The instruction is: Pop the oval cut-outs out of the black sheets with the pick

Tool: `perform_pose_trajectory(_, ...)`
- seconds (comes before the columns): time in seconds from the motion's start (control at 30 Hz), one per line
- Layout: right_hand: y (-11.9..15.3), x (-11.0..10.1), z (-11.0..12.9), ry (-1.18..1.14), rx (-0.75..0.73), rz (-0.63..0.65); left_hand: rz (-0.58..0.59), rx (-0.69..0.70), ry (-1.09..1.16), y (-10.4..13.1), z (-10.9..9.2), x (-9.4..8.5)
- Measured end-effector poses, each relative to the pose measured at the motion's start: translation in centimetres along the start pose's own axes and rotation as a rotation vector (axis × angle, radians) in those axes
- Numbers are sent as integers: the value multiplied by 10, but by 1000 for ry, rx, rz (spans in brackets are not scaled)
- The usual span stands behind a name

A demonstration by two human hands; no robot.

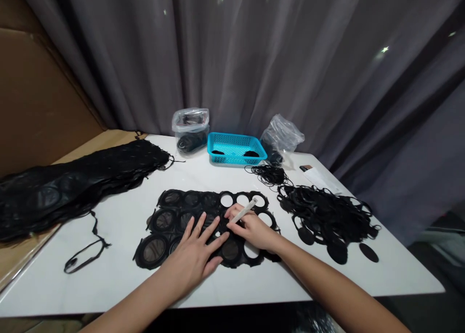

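Note:
A black sheet of moulded rings [156, 248] lies flat on the white table. Several of its rings on the right side are open holes with white showing through, while those on the left are filled with thin dark film. My left hand [196, 255] rests on the sheet's middle with its fingers spread. In a pen-like grip, my right hand [250, 226] holds a slim pale grey tool [245, 210], its lower end hidden by my fingers near the sheet's centre. Which kind of tool it is cannot be made out.
Loose black rings and discs [327, 216] form a pile at right. A blue basket [236, 161] holds a few black pieces at the back, between a clear tub [191, 129] and a plastic bag [285, 134]. More black sheets [80, 178] are stacked at left beside cardboard [43, 90].

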State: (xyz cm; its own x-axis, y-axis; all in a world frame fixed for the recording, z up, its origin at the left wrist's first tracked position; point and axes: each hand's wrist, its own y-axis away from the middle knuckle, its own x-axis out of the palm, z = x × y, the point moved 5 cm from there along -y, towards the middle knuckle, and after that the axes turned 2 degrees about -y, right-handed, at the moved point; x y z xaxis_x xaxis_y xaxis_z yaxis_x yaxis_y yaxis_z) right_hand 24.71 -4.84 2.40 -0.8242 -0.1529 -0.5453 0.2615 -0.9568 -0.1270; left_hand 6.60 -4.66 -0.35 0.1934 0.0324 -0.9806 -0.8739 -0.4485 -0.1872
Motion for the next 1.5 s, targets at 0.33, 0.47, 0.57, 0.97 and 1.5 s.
perform_pose_trajectory(0.33,6,16,7,184,-91,1,-51,-2,-1,2,-3,1)
perform_pose_trajectory(0.47,-5,4,-3,300,-87,-201,-55,0,-5,2,-2,-1)
perform_pose_trajectory(0.57,-13,-40,-15,287,10,-433,-48,-7,2,0,0,-5)
perform_pose_trajectory(0.97,54,22,31,85,2,-50,-156,50,-33,42,-54,-13)
perform_pose_trajectory(1.5,55,24,27,-41,49,-21,-136,62,-3,45,-52,-8)
